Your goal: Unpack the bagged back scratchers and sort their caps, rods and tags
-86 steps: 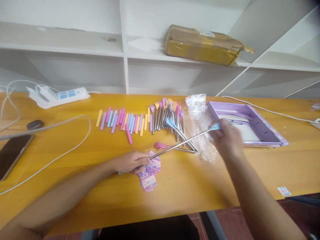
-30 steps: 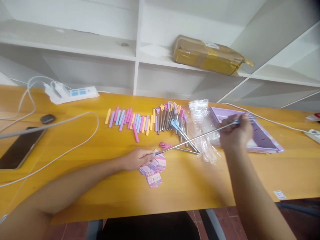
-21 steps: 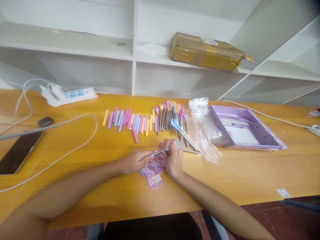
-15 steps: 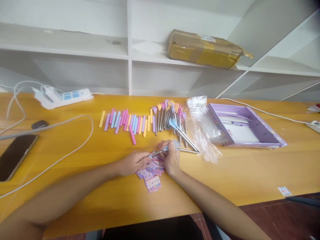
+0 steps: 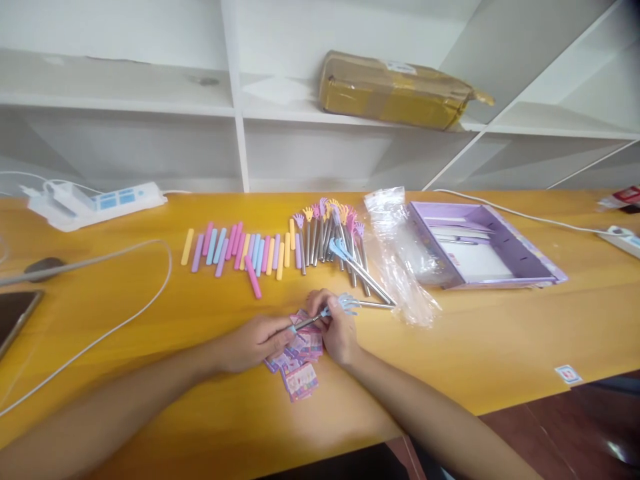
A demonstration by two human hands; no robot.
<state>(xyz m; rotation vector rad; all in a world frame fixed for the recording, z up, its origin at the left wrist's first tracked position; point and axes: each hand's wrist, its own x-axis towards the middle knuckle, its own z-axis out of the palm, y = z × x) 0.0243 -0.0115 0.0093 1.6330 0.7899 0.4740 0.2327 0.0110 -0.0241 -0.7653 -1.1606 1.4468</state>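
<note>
My left hand (image 5: 257, 343) is closed around the lower end of a back scratcher (image 5: 307, 323), where a bit of light blue shows. My right hand (image 5: 339, 333) pinches the metal rod just below its light blue hand-shaped head. Under and between the hands lie overlapping pink and purple printed cards (image 5: 301, 381). Beyond them is a bunch of metal back scratchers (image 5: 314, 243) with purple, yellow and pink heads. Blue-headed back scratchers (image 5: 367, 275) lie slanted in front of that bunch. To its left, coloured handle sleeves (image 5: 253, 277) are spread in a rough row.
Clear plastic bags (image 5: 400, 260) lie beside an open purple box (image 5: 547, 275) holding papers. A white power strip (image 5: 125, 198), a cable (image 5: 135, 317) and a phone (image 5: 15, 317) are on the left. A taped parcel (image 5: 395, 93) rests on the shelf. A small sticker (image 5: 569, 374) marks the front edge.
My view has shifted slightly to the right. Both hands stay on the back scratcher; my right fingers have moved a little, and more of its blue head shows.
</note>
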